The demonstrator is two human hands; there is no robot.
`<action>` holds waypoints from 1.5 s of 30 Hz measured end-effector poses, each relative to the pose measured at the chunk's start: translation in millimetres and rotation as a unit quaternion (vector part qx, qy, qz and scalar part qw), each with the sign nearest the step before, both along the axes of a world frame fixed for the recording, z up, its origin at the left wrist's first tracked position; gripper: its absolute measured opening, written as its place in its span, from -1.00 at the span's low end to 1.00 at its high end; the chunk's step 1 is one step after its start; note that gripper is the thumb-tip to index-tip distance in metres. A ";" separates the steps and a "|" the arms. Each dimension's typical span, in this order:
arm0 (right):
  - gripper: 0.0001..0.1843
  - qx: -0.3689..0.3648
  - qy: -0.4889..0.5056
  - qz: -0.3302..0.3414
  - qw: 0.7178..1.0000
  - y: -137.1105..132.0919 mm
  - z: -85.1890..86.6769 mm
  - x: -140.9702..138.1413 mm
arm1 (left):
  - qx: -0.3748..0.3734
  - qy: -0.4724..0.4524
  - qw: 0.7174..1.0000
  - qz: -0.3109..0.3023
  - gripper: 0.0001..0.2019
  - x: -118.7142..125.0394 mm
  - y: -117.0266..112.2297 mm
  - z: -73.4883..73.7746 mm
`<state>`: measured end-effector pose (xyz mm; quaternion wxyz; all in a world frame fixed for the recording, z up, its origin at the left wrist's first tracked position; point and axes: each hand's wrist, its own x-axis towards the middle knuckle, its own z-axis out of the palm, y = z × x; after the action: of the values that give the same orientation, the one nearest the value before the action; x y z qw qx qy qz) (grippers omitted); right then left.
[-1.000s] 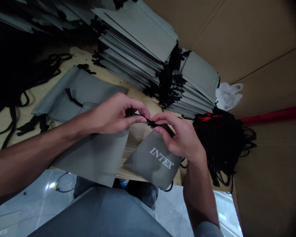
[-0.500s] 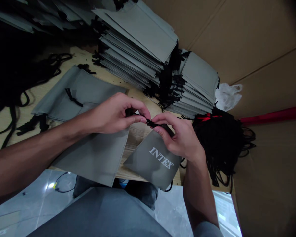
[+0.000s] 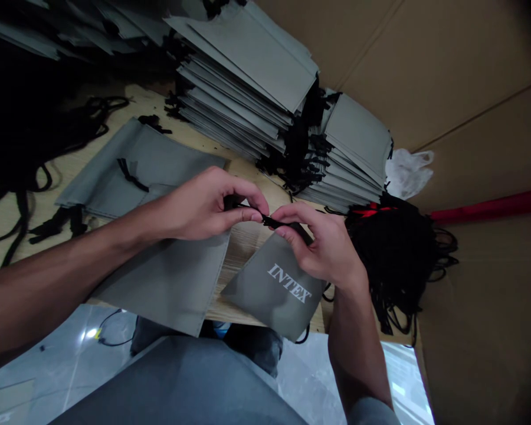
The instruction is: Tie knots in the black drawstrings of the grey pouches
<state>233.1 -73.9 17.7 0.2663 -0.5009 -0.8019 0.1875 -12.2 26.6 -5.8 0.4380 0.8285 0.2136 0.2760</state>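
Between my fingertips runs a short stretch of black cord (image 3: pixel 271 222). My left hand (image 3: pixel 223 203) pinches it from the left, thumb against forefinger. From the right, my right hand (image 3: pixel 316 239) pinches the same cord a little way off. Below my right hand lies a grey drawstring pouch (image 3: pixel 277 301) with INTEX printed in white, a black loop showing at its lower edge. Whether the held cord joins that pouch is hidden by my fingers. Under my left forearm is a plain grey pouch (image 3: pixel 172 289), with more grey pouches (image 3: pixel 159 153) behind it.
Tall stacks of grey pouches (image 3: pixel 248 59) with black cord ends stand at the back, beside a shorter stack (image 3: pixel 358 130). A bundle of black cords (image 3: pixel 393 260) lies at right, more cords (image 3: pixel 22 136) at left. A white plastic bag (image 3: pixel 409 171) sits near the cardboard wall (image 3: pixel 482 106).
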 end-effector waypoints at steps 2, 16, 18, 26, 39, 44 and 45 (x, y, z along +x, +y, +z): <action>-0.76 0.002 -0.002 0.000 1.000 -0.2 0.1 0.1 | 0.000 0.001 1.000 0.000 -0.78 0.1 -0.1 -0.4; -0.78 0.004 0.006 0.006 1.000 0.1 0.6 -0.7 | -0.004 0.009 1.000 0.000 -0.80 0.2 0.1 -1.0; -0.76 0.002 0.004 0.002 1.000 -0.1 1.6 -1.2 | -0.010 0.009 1.000 0.003 -0.79 0.1 -0.4 -1.3; -0.83 0.054 0.076 -0.092 0.991 0.3 1.1 -15.5 | -0.052 -0.018 0.997 0.053 -0.86 5.1 -6.7 -0.2; -0.86 0.133 0.092 -0.110 0.981 1.4 -17.8 -34.0 | -0.147 -0.125 0.980 0.038 -0.94 10.3 -6.8 -1.7; -0.85 0.114 0.110 -0.098 0.983 3.7 -14.8 -27.7 | 0.038 -0.073 0.993 0.085 -0.90 7.3 -9.2 -3.0; -0.85 0.111 0.111 -0.096 0.983 3.9 -14.4 -26.7 | 0.072 -0.070 0.991 0.087 -0.89 6.9 -9.8 -3.0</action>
<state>206.3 -70.0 3.3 0.4239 -0.5193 -0.7313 0.1255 -5.3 16.8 -8.7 0.3653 0.8148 0.2329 0.3852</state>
